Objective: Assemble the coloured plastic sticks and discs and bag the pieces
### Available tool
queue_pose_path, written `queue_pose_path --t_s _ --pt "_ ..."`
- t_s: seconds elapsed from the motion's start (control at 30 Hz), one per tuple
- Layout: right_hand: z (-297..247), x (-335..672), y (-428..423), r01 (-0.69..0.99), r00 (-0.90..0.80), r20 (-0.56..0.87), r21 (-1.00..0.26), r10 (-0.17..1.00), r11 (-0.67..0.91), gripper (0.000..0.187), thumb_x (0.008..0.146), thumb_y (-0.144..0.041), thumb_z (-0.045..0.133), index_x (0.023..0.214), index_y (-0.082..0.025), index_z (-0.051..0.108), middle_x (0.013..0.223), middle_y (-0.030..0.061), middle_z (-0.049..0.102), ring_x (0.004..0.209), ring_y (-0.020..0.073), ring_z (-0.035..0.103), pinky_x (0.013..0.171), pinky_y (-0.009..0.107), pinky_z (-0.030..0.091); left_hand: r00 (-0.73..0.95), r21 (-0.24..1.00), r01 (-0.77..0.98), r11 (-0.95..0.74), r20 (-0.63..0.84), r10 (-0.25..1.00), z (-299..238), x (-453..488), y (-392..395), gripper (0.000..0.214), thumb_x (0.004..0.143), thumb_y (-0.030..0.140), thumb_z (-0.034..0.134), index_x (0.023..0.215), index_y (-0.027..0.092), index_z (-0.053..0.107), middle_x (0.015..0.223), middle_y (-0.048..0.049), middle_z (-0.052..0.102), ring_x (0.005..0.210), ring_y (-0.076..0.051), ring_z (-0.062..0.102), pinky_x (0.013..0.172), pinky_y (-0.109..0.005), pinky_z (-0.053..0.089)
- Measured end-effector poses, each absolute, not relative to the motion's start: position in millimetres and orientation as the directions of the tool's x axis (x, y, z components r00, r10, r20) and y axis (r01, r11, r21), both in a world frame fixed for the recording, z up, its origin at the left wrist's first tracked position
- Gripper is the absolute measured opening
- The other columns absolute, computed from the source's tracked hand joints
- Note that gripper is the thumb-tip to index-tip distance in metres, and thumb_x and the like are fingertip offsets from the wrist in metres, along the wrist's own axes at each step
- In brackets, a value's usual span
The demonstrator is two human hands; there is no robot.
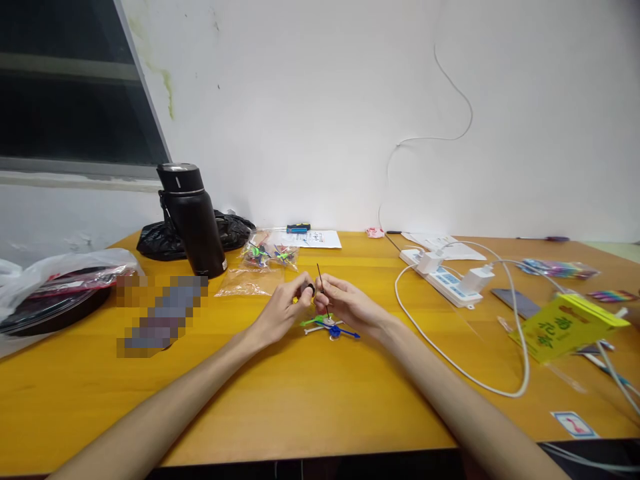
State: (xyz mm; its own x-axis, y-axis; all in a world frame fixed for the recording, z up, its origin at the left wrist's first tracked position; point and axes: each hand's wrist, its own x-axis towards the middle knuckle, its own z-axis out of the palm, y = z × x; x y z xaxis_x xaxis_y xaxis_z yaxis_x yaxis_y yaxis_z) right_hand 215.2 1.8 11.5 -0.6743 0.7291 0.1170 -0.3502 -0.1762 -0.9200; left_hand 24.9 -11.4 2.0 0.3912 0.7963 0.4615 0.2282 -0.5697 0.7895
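Note:
My two hands meet at the middle of the orange table. My left hand is closed in a pinch on a small black ring-like part. My right hand is closed on a thin black rod that points up and slightly away. Just under the fingers lies a small plastic toy piece with green, white and blue arms, flat on the table.
A black flask stands back left before a black bag. Clear bags of coloured parts lie behind my hands. A white power strip with chargers and cables sits right, next to a yellow packet. A plastic-wrapped dark dish lies far left.

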Motion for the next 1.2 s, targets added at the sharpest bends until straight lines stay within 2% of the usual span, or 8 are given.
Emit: queue_pose_path --t_s 0.13,0.3,0.53,0.67,0.8,0.9,1.0,1.2 --pt "7.3 215.2 5.5 -0.371 -0.662 0.093 -0.903 0.744 -0.217 0.024 0.092 -0.040 0.070 0.097 -0.018 0.061 0.080 -0.0004 0.051 0.076 0.0123 0.050 0.077 0.024 0.041 0.374 0.778 0.255 -0.574 0.467 0.801 2.5 24.4 -12.3 0.032 0.102 0.043 0.039 0.086 0.019 0.051 0.076 0.0016 0.051 0.070 -0.014 0.044 0.068 -0.026 0.035" --pt "8.5 217.2 5.6 -0.381 -0.651 0.100 -0.900 0.752 -0.210 0.021 0.091 -0.035 0.071 0.102 -0.019 0.064 0.084 0.0007 0.055 0.078 0.0125 0.052 0.076 0.025 0.042 0.392 0.782 0.258 -0.567 0.451 0.802 4.5 24.1 -14.1 0.035 0.103 0.045 0.037 0.086 0.019 0.050 0.076 0.0024 0.049 0.071 -0.014 0.044 0.068 -0.026 0.033" --pt "14.4 220.6 4.7 -0.353 -0.575 0.106 -0.927 0.811 -0.129 0.027 0.087 -0.033 0.073 0.112 -0.022 0.067 0.085 0.0005 0.059 0.081 0.0128 0.055 0.077 0.026 0.043 0.349 0.803 0.260 -0.537 0.441 0.827 1.5 25.3 -12.0 0.036 0.103 0.047 0.037 0.082 0.020 0.046 0.070 0.0043 0.042 0.064 -0.013 0.038 0.064 -0.026 0.030" --pt "12.4 225.4 15.7 -0.307 -0.446 0.159 -0.952 0.881 0.017 0.035 0.084 -0.035 0.074 0.115 -0.022 0.065 0.089 0.0020 0.064 0.083 0.0143 0.057 0.082 0.029 0.044 0.349 0.792 0.276 -0.545 0.445 0.825 3.7 25.5 -14.2 0.036 0.102 0.048 0.037 0.082 0.020 0.046 0.072 0.0038 0.042 0.066 -0.013 0.038 0.064 -0.026 0.030" --pt "-1.0 237.9 37.3 -0.049 -0.211 0.328 -0.945 0.921 0.325 0.030 0.083 -0.040 0.072 0.103 -0.020 0.061 0.091 0.0053 0.071 0.082 0.0169 0.060 0.082 0.033 0.045 0.364 0.785 0.293 -0.546 0.436 0.823 5.0 25.7 -16.6 0.036 0.102 0.049 0.037 0.084 0.020 0.047 0.075 0.0031 0.046 0.069 -0.014 0.041 0.066 -0.026 0.031" --pt "-16.7 248.2 52.1 0.288 -0.139 0.500 -0.805 0.855 0.518 0.019 0.088 -0.036 0.064 0.097 -0.020 0.065 0.094 0.0060 0.071 0.086 0.0189 0.061 0.085 0.035 0.045 0.393 0.780 0.297 -0.551 0.426 0.815 4.1 26.1 -17.3 0.036 0.102 0.049 0.038 0.085 0.020 0.048 0.074 0.0033 0.046 0.069 -0.014 0.042 0.067 -0.027 0.032" --pt "-31.4 252.2 63.0 0.502 -0.188 0.571 -0.644 0.799 0.577 0.015 0.090 -0.028 0.059 0.097 -0.020 0.068 0.094 0.0053 0.070 0.085 0.0190 0.062 0.084 0.034 0.047 0.421 0.770 0.313 -0.556 0.412 0.808 2.8 26.2 -16.6 0.035 0.102 0.049 0.039 0.084 0.020 0.048 0.072 0.0039 0.045 0.068 -0.014 0.041 0.065 -0.027 0.030" --pt "-40.7 247.3 83.4 0.627 -0.320 0.524 -0.507 0.789 0.592 0.011 0.088 -0.018 0.059 0.094 -0.020 0.069 0.094 0.0051 0.071 0.089 0.0195 0.064 0.083 0.033 0.048 0.405 0.754 0.338 -0.563 0.424 0.810 2.9 25.5 -15.1 0.035 0.101 0.048 0.040 0.084 0.019 0.050 0.071 0.0043 0.047 0.066 -0.013 0.041 0.064 -0.027 0.030"
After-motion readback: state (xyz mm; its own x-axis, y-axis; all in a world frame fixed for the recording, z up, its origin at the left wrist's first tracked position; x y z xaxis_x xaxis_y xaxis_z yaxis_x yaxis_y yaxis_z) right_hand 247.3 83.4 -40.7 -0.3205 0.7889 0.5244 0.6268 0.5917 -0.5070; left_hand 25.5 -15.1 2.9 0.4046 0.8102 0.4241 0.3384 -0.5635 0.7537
